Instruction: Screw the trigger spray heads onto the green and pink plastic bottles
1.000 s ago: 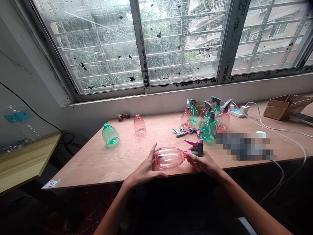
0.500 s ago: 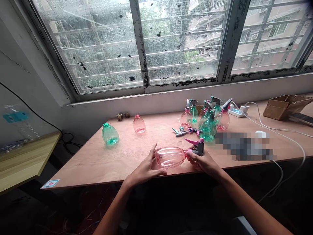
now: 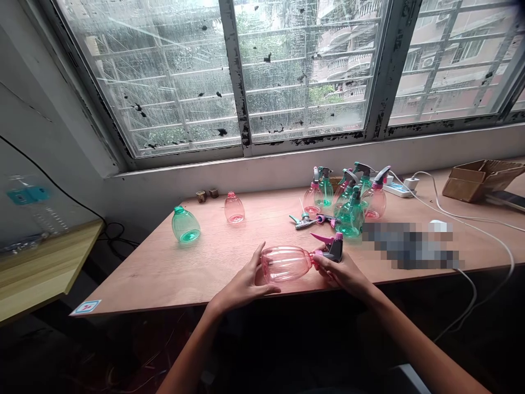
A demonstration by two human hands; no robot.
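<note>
A clear pink spray bottle [image 3: 286, 264] lies on its side over the near edge of the wooden table [image 3: 192, 268]. My left hand [image 3: 245, 284] cups the bottle's base, thumb up along its left end. Fingers of my right hand [image 3: 342, 272] are closed around the neck, just below the grey and pink trigger head [image 3: 331, 246]. A loose trigger head [image 3: 304, 220] lies a little further back on the table.
A headless green bottle [image 3: 185, 225] and a headless pink bottle [image 3: 234, 208] stand at the back left. Several finished spray bottles [image 3: 348, 198] cluster at the back right, by a power strip [image 3: 397, 188], white cables and a cardboard box [image 3: 478, 179]. A window runs behind.
The bottle has shifted very slightly to the right in both hands; otherwise nothing has visibly moved.
</note>
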